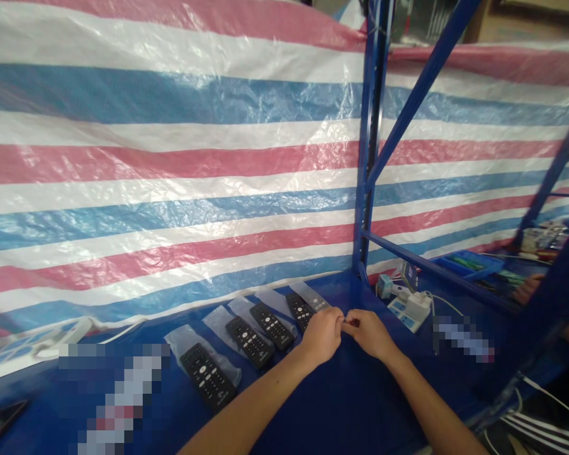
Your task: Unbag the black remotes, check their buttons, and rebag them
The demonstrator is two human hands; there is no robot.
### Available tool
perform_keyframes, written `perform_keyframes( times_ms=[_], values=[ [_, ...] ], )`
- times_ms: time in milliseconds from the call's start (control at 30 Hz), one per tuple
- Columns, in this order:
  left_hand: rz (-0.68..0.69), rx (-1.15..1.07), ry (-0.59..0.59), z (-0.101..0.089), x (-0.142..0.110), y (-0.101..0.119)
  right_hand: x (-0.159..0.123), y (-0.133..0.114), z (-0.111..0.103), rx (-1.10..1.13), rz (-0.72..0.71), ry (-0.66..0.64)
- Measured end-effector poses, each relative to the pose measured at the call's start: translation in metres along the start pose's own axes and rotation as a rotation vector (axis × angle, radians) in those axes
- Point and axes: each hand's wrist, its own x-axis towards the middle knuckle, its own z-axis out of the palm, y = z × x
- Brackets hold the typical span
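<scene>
My left hand (pixel 321 335) and my right hand (pixel 372 335) meet fingertip to fingertip above the blue tabletop. Both are closed in a pinch, and whatever lies between the fingers is too small to make out. Several black remote controls (pixel 208 378) lie in a slanted row left of my hands, each on or partly in a clear plastic sleeve (pixel 176 340). Nearest my left hand, another black remote control (pixel 298 309) is partly covered by that hand. Beside it a further plastic sleeve (pixel 308 296) reaches behind my fingers, its contents unclear.
A striped plastic sheet (pixel 171 158) hangs behind the table (pixel 341 404). A blue metal post (pixel 366 158) rises at the back. To the right are a white power adapter (pixel 415 306), a blue tray (pixel 471 264) and another person's hand (pixel 528 289). A dark flat device (pixel 0 423) lies front left.
</scene>
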Motion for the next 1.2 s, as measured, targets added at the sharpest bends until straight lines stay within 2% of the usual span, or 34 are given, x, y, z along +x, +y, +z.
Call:
perform_keyframes(
  times_ms=[133,267,367,433,500,567,667,867,1000,1100,1133,1200],
  values=[
    [0.010,0.034,-0.032,0.004,-0.008,0.019,0.004,0.002,-0.003,-0.071,0.050,0.004],
    [-0.063,0.059,-0.088,0.007,-0.015,0.023,0.007,0.014,-0.025,0.040,-0.008,-0.127],
    [0.059,0.031,-0.128,0.008,-0.027,0.024,0.011,0.007,-0.032,0.062,-0.005,-0.061],
    [0.171,0.030,-0.143,0.008,-0.038,0.029,0.015,-0.008,-0.026,-0.102,0.011,-0.043],
    [0.240,0.054,-0.156,0.007,-0.049,0.034,0.018,-0.024,-0.015,-0.279,0.040,-0.090],
    [0.264,0.087,-0.175,0.004,-0.059,0.036,0.021,-0.034,-0.004,-0.382,0.048,-0.116],
    [0.250,0.139,-0.192,-0.002,-0.067,0.032,0.026,-0.034,0.003,-0.438,0.073,-0.102],
    [0.130,0.227,-0.165,-0.021,-0.064,0.008,0.045,-0.008,-0.015,-0.499,0.221,-0.029],
    [-0.045,0.307,-0.122,-0.032,-0.056,-0.014,0.049,-0.005,-0.021,-0.543,0.273,0.043],
    [-0.217,0.420,-0.091,-0.040,-0.049,-0.031,0.038,-0.026,-0.013,-0.592,0.163,0.181],
    [-0.265,0.453,-0.086,-0.042,-0.047,-0.036,0.032,-0.036,-0.008,-0.559,0.094,0.154],
    [-0.334,0.498,-0.089,-0.046,-0.043,-0.044,0.021,-0.058,0.003,-0.456,-0.035,-0.010]
  ],
)
